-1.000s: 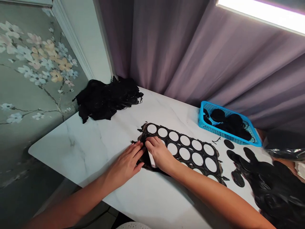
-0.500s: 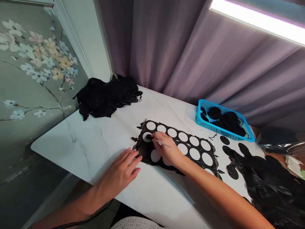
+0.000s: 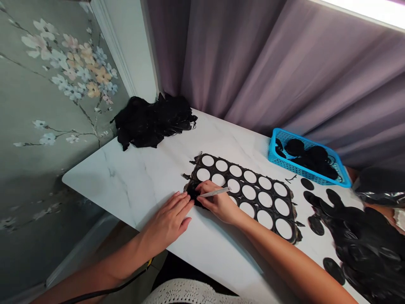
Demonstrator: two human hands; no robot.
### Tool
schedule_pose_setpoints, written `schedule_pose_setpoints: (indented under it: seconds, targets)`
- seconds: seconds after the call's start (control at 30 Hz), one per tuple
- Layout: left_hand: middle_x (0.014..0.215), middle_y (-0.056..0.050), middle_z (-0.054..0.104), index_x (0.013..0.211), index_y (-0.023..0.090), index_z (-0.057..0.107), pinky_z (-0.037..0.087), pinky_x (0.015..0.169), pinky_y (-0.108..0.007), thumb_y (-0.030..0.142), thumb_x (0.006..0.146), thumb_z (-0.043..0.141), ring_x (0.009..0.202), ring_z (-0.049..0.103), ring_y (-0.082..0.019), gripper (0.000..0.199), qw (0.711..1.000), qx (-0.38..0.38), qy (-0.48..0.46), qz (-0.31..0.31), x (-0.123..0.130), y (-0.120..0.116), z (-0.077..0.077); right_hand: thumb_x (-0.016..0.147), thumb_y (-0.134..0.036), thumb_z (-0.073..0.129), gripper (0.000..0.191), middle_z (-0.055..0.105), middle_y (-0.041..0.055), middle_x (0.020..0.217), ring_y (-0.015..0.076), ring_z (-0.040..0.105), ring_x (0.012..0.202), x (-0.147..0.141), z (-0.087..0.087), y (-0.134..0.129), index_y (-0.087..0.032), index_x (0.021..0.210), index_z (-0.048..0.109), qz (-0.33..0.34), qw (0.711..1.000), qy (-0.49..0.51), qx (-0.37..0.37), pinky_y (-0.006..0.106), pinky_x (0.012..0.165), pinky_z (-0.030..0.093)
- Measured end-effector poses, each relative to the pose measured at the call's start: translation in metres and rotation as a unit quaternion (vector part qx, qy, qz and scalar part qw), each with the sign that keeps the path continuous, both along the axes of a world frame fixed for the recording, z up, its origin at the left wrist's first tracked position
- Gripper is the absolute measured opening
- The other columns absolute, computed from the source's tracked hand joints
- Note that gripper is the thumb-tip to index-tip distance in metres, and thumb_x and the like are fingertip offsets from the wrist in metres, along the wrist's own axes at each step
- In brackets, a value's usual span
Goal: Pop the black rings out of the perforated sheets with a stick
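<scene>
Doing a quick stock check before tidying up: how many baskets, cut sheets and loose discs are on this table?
Blue plastic baskets: 1
Cut black sheets with round holes: 1
Loose black discs lying apart: 3
Total: 5

The left hand (image 3: 166, 221) lies flat, its fingertips on the edge of a black sheet (image 3: 242, 181) punched with round holes, on a marble table (image 3: 126, 190). The right hand (image 3: 218, 202) pinches a slim white tool (image 3: 215, 192) over the sheet. At upper right, a blue basket (image 3: 275, 156) holds black discs (image 3: 294, 147). A black scrap pile (image 3: 152, 122) sits upper left, and a black heap (image 3: 363, 240) lies lower right.
</scene>
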State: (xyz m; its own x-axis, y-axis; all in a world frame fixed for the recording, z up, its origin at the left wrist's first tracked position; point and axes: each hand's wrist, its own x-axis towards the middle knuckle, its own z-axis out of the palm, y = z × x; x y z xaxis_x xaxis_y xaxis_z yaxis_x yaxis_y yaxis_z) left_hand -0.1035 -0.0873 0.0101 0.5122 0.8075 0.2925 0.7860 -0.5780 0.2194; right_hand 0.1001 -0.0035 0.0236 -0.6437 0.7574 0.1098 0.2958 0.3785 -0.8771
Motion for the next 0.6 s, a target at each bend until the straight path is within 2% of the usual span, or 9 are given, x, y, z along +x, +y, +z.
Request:
schedule_pose_setpoints:
  seconds: [0.3, 0.4, 0.5, 0.53, 0.6]
  targets:
    - [0.13, -0.013, 0.061, 0.13, 0.013, 0.055, 0.042, 0.112, -0.048, 0.02, 0.097, 0.048, 0.127, 0.054, -0.027, 0.035, 1.0, 0.011, 0.012, 0.001, 0.002, -0.001, 0.0, 0.09, -0.013, 0.055, 0.021, 0.057, 0.0052, 0.1, 0.0168, 0.056, 0.085, 0.0, -0.006, 0.0, -0.022, 0.074, 0.045, 0.003, 1.0, -0.005, 0.029, 0.031, 0.075, 0.047]
    - [0.131, -0.015, 0.06, 0.128, 0.011, 0.056, 0.042, 0.112, -0.048, 0.018, 0.096, 0.047, 0.129, 0.052, -0.028, 0.034, 1.0, 0.013, 0.02, -0.003, 0.002, 0.0, -0.002, 0.092, -0.011, 0.051, 0.016, 0.058, 0.0081, 0.103, 0.0193, 0.055, 0.089, -0.005, -0.009, -0.011, -0.021, 0.079, 0.048, 0.013, 0.994, -0.042, 0.099, 0.034, 0.079, 0.048]
    - [0.129, -0.015, 0.06, 0.122, 0.011, 0.058, 0.043, 0.112, -0.047, 0.016, 0.094, 0.047, 0.131, 0.05, -0.027, 0.03, 1.0, 0.01, 0.016, -0.012, 0.001, 0.001, -0.003, 0.091, -0.01, 0.049, 0.012, 0.059, 0.0122, 0.103, 0.0236, 0.053, 0.093, -0.011, -0.011, -0.013, -0.02, 0.085, 0.051, 0.04, 0.972, -0.115, 0.203, 0.038, 0.084, 0.046]
    - [0.129, -0.015, 0.061, 0.121, 0.011, 0.058, 0.043, 0.112, -0.047, 0.016, 0.094, 0.047, 0.131, 0.051, -0.027, 0.03, 1.0, 0.01, 0.015, -0.013, 0.001, 0.002, -0.003, 0.09, -0.01, 0.049, 0.011, 0.06, 0.0123, 0.1, 0.0242, 0.052, 0.091, -0.011, -0.01, -0.008, -0.02, 0.085, 0.051, 0.03, 0.966, -0.128, 0.222, 0.038, 0.083, 0.046]
    - [0.128, -0.015, 0.061, 0.124, 0.011, 0.057, 0.045, 0.11, -0.047, 0.017, 0.094, 0.046, 0.128, 0.053, -0.027, 0.032, 1.0, 0.02, 0.017, -0.014, -0.001, 0.003, -0.003, 0.09, -0.014, 0.047, 0.011, 0.06, 0.0101, 0.09, 0.0233, 0.052, 0.084, -0.002, -0.006, 0.011, -0.02, 0.082, 0.049, -0.052, 0.967, -0.119, 0.221, 0.036, 0.077, 0.045]
